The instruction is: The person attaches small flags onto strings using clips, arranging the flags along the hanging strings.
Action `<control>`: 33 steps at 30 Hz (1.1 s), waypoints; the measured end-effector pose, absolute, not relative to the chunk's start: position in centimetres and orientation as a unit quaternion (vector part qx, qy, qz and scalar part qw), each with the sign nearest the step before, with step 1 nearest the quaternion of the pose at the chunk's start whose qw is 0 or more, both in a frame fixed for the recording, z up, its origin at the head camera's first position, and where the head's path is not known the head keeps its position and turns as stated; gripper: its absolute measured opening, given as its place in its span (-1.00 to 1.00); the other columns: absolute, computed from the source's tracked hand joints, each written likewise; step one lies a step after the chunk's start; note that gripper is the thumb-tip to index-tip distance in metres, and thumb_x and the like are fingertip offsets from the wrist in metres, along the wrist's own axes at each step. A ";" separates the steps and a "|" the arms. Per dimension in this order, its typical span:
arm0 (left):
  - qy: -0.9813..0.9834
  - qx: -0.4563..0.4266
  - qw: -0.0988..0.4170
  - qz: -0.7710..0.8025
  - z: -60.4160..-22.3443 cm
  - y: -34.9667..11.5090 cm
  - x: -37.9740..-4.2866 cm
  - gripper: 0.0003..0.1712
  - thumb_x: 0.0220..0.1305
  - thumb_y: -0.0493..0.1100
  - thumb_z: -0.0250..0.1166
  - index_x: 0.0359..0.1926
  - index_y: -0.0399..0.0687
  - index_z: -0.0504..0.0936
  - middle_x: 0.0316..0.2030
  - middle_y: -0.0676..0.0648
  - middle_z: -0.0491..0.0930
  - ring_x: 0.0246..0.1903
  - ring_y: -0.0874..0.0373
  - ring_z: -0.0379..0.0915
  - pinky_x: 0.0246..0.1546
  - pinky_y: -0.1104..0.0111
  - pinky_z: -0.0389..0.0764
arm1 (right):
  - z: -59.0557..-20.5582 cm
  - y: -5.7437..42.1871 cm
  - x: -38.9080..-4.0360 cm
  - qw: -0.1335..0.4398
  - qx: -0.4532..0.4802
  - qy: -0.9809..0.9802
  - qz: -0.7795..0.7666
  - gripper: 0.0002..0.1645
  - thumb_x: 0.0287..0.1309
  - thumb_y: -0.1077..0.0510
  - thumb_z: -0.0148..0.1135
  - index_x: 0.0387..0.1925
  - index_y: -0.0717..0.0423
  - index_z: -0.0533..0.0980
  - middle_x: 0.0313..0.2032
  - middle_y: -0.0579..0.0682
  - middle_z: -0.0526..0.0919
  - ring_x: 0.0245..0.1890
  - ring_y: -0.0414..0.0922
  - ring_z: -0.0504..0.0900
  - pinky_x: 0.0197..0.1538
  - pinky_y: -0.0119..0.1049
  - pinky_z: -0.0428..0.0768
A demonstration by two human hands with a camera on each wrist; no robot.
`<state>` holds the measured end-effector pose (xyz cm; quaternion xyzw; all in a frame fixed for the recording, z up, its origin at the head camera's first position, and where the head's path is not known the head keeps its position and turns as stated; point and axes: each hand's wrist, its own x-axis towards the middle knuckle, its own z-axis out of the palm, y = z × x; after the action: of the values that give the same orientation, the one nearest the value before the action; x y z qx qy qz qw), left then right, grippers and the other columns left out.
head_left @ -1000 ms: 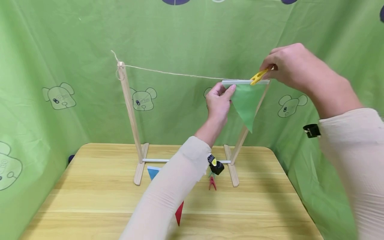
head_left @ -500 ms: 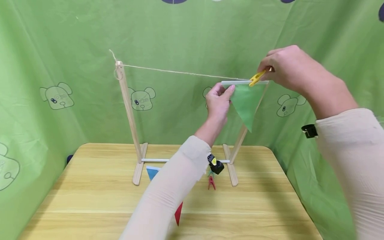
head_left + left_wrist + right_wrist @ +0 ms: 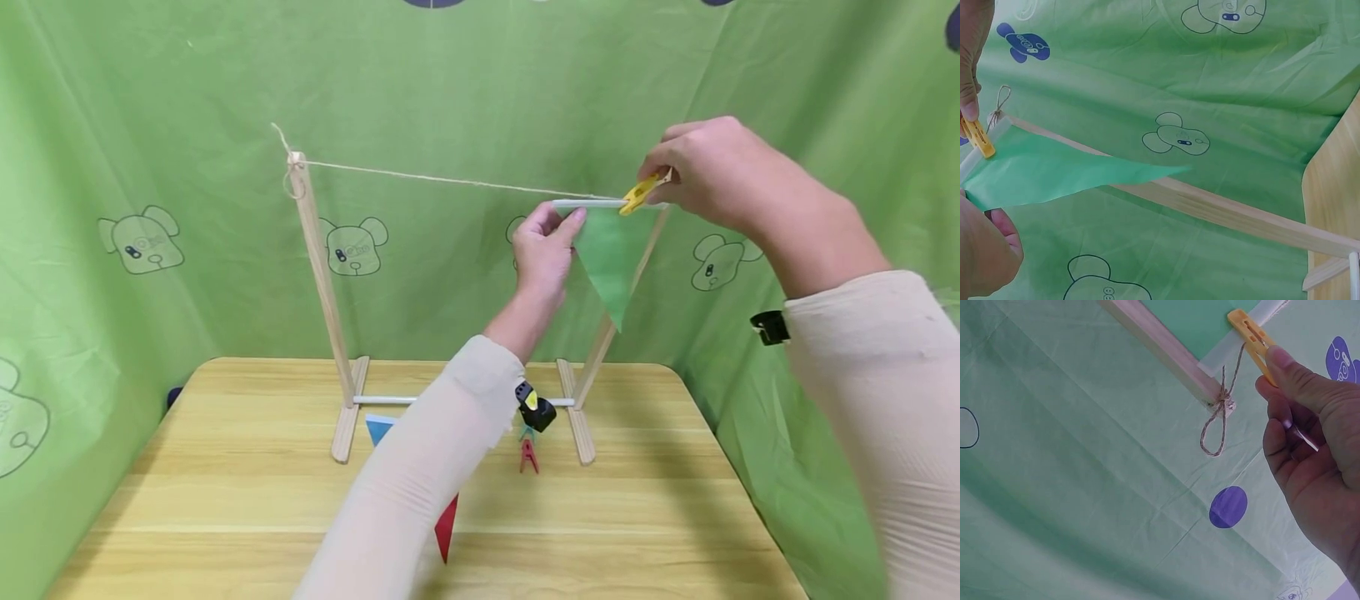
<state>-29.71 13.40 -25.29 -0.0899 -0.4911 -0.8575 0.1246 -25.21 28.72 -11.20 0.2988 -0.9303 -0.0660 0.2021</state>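
Up high, the left hand [image 3: 543, 255] pinches a triangular green pennant [image 3: 611, 258], shifted slightly left. The right hand [image 3: 705, 173] pinches a yellow plastic clothespin [image 3: 637, 197].

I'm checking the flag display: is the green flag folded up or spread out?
Spread out: the green flag hangs as a broad triangle, point down, below its white top strip in the head view.

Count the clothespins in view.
3: a yellow clothespin pinched in the right hand, plus a red clothespin and, just behind it, a teal clothespin on the table. The left sleeve may hide more.
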 end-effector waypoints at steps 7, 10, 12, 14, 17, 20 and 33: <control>-0.502 -0.095 0.128 -0.850 -25.3 13.3 -29.7 -0.83 0.28 -0.35 0.42 -0.14 -0.38 0.70 -0.54 0.16 0.46 -0.53 0.36 0.31 -0.61 0.57 0.42 | -11.4 28.7 -25.3 0.200 0.296 -0.932 -0.058 -0.77 0.02 0.36 0.55 -0.23 0.29 0.72 -0.29 0.20 0.70 -0.34 0.09 0.72 -0.25 0.00 0.73; -0.503 -0.098 0.127 -0.849 -25.3 13.2 -29.7 -0.84 0.30 -0.35 0.41 -0.15 -0.38 0.70 -0.54 0.16 0.45 -0.52 0.36 0.31 -0.61 0.56 0.41 | -11.5 28.5 -25.3 0.198 0.297 -0.933 -0.056 -0.78 0.02 0.36 0.55 -0.23 0.29 0.72 -0.28 0.20 0.70 -0.32 0.10 0.72 -0.23 0.01 0.74; -0.502 -0.098 0.125 -0.850 -25.3 13.2 -29.7 -0.84 0.30 -0.34 0.41 -0.15 -0.38 0.70 -0.54 0.16 0.45 -0.53 0.35 0.30 -0.61 0.56 0.41 | -11.5 28.4 -25.3 0.197 0.299 -0.932 -0.056 -0.78 0.03 0.35 0.55 -0.23 0.28 0.72 -0.27 0.20 0.70 -0.32 0.10 0.72 -0.22 0.02 0.74; -0.501 -0.099 0.123 -0.851 -25.4 13.2 -29.8 -0.83 0.30 -0.35 0.41 -0.14 -0.39 0.69 -0.54 0.16 0.44 -0.53 0.35 0.30 -0.61 0.56 0.40 | -11.5 28.3 -25.3 0.195 0.299 -0.932 -0.055 -0.77 0.03 0.35 0.55 -0.22 0.28 0.71 -0.26 0.21 0.70 -0.30 0.12 0.72 -0.20 0.03 0.74; -0.499 -0.100 0.121 -0.852 -25.4 13.1 -29.8 -0.82 0.30 -0.35 0.41 -0.13 -0.40 0.69 -0.53 0.15 0.45 -0.53 0.35 0.30 -0.61 0.57 0.40 | -11.5 28.2 -25.3 0.192 0.296 -0.934 -0.055 -0.76 0.04 0.34 0.54 -0.20 0.28 0.71 -0.24 0.21 0.70 -0.28 0.14 0.73 -0.18 0.05 0.74; -0.498 -0.103 0.123 -0.852 -25.4 13.0 -29.9 -0.81 0.30 -0.35 0.41 -0.12 -0.39 0.70 -0.52 0.14 0.46 -0.53 0.35 0.31 -0.61 0.57 0.41 | -11.5 28.2 -25.3 0.191 0.292 -0.936 -0.052 -0.73 0.05 0.33 0.54 -0.17 0.28 0.71 -0.21 0.22 0.70 -0.26 0.17 0.73 -0.17 0.07 0.74; -0.499 -0.107 0.132 -0.850 -25.4 12.4 -30.0 -0.79 0.29 -0.37 0.42 -0.11 -0.46 0.68 -0.51 0.14 0.48 -0.52 0.35 0.33 -0.58 0.51 0.43 | -11.8 28.1 -25.5 0.191 0.291 -0.937 -0.041 -0.62 0.11 0.31 0.50 -0.01 0.27 0.65 -0.11 0.28 0.69 -0.17 0.26 0.71 -0.10 0.17 0.70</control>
<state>-30.02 12.42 -25.38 -0.1074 -0.4989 -0.8498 0.1317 -25.48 28.14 -11.83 0.2906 -0.9367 -0.0413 0.1910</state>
